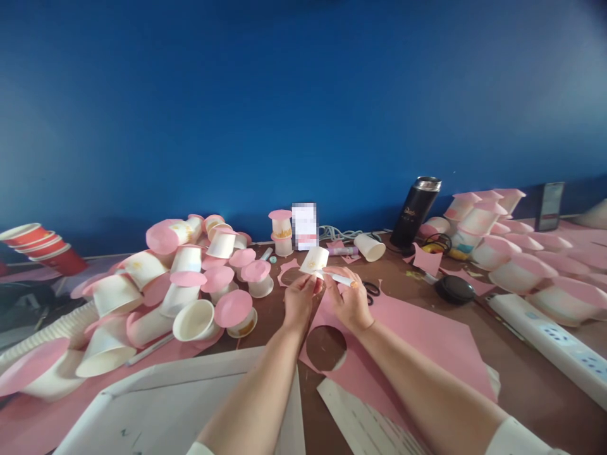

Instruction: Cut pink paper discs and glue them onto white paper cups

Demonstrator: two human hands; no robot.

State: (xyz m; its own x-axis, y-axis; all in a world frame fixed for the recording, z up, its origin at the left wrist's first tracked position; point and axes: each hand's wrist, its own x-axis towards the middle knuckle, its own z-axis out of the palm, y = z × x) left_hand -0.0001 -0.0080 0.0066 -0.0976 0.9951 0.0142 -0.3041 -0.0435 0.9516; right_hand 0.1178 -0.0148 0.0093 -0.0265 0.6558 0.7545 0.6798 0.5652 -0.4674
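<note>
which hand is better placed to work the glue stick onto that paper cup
Right. The right hand already grips the glue stick, its tip beside the paper cup. The left hand pinches the cup, so it is likely best kept steadying it.

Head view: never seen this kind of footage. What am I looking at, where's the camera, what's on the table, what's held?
There is no machine here. One camera sits on a person's head and looks forward and down, so both bare forearms reach in from the bottom edge.

The left hand holds a small white paper cup tipped on its side. The right hand holds a white glue stick with its tip at the cup.

Under the hands lies a pink paper sheet with a round hole cut out. On the brown table a pile of white cups with pink lids sits left and another pile right. Behind are a black flask, scissors and a white power strip.
</note>
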